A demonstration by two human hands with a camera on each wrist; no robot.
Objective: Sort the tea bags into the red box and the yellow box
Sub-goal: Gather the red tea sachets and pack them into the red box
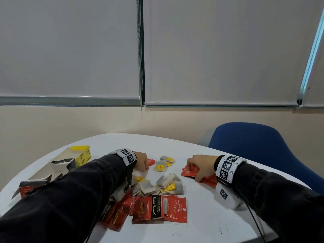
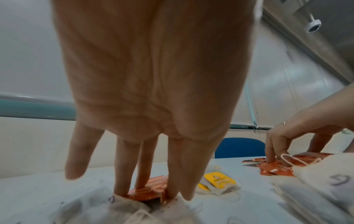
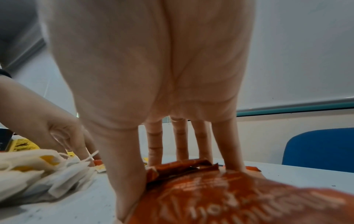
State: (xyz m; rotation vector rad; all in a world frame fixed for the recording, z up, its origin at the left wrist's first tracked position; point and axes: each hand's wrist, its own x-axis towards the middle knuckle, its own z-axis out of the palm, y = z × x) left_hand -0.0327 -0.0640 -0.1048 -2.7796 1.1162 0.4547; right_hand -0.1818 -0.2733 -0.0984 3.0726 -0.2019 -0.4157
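I am seated at a white round table point(image 1: 201, 225), both arms in dark sleeves reaching forward. My left hand point(image 1: 141, 160), at about eleven o'clock from the middle of the pile, has its fingers point(image 2: 122, 166) pointing down and pinching a single red sachet point(image 2: 151, 188). My right hand point(image 1: 199, 166), at about two o'clock, is curled over a small stack of red sachets point(image 1: 190, 171), thumb on one side and fingers on the other, gathering them.

Between my hands and nearer me lies the mixed heap: paper tea bags with yellow tags point(image 1: 166, 185) on top, more red packets point(image 1: 157, 210) at six o'clock. The yellow box point(image 1: 82, 155) stands open at ten o'clock, far left. The red box point(image 1: 31, 186) lies at nine o'clock, mostly hidden under my left forearm.

What I think could go wrong: my left forearm crosses over the red box and could knock it as I lift. The right-hand stack looks loose and slippery, so packets may fan out and fall. Strings on the paper bags could snag and drag a wrong bag along.
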